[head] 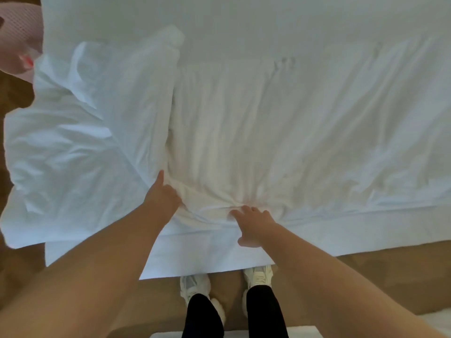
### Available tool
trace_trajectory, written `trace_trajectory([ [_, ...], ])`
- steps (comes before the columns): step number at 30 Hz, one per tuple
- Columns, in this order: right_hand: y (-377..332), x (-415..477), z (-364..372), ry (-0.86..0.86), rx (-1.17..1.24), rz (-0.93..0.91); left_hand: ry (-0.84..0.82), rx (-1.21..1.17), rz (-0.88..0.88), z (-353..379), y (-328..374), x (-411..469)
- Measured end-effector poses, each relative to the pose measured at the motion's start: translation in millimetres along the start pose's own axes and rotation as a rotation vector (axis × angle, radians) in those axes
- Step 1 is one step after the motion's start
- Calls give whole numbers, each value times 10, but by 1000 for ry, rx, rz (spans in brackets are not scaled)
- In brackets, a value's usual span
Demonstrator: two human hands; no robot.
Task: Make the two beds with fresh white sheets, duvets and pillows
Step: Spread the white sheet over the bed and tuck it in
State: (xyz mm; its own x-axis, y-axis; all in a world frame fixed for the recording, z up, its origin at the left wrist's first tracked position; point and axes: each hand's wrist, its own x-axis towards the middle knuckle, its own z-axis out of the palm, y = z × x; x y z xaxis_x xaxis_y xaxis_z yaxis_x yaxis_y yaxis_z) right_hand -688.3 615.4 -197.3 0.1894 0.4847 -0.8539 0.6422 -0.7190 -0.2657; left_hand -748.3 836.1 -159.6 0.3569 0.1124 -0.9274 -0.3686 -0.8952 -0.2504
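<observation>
1. Looking straight down at the near edge of the bed (292, 23). The person stands right up against it with both bare arms reaching in.
2. The sheet (231, 142) is the warmer, cream-white cloth lying across the middle of the bed. It's wrinkled, and the creases all run down toward a bunched spot at the near edge, between the 2 hands.
3. The left hand (162, 193) is dug into that bunch at the sheet's left side. The thumb lies up along the cloth and the other fingers are curled into the fold and buried in it, so it's gripping a handful of sheet.
4. The right hand (253, 225) sits just right of the bunch. Its fingers (244, 211) are slightly spread and a bit bent, tips pressing on the gathered fold, with the thumb sticking out toward the person, clear of the cloth. Can't tell if the tips actually hook any fabric.
5. The crumpled white bedding (80, 142), cooler and bluish, is piled on the bed's left end, touching the sheet's left edge and hanging over the near-left corner.
6. A flat white layer drapes over the bed's side below the hands.
7. Also there: white shoes (195, 286) on the brown floor (390, 276), black trouser legs, and a pink mesh thing (19, 32) at top left.
</observation>
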Motion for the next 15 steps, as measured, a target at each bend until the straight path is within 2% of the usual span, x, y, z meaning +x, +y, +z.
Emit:
trace_trajectory([
  [4,-276,17,-282,115,107,-11,22,99,-104,-215,-416,-21],
  [7,-506,90,-487,187,204,6,47,253,-171,-361,-801,120],
  [10,-857,199,-563,248,350,-52,92,397,-241,-449,-1323,219],
  [13,-1129,471,-721,332,450,-26,246,488,-228,-428,-1639,432],
  [14,-1190,595,-774,388,477,44,187,399,-302,-399,-1680,308],
  [15,-1261,705,-821,446,496,120,203,254,-303,-305,-1705,281],
])
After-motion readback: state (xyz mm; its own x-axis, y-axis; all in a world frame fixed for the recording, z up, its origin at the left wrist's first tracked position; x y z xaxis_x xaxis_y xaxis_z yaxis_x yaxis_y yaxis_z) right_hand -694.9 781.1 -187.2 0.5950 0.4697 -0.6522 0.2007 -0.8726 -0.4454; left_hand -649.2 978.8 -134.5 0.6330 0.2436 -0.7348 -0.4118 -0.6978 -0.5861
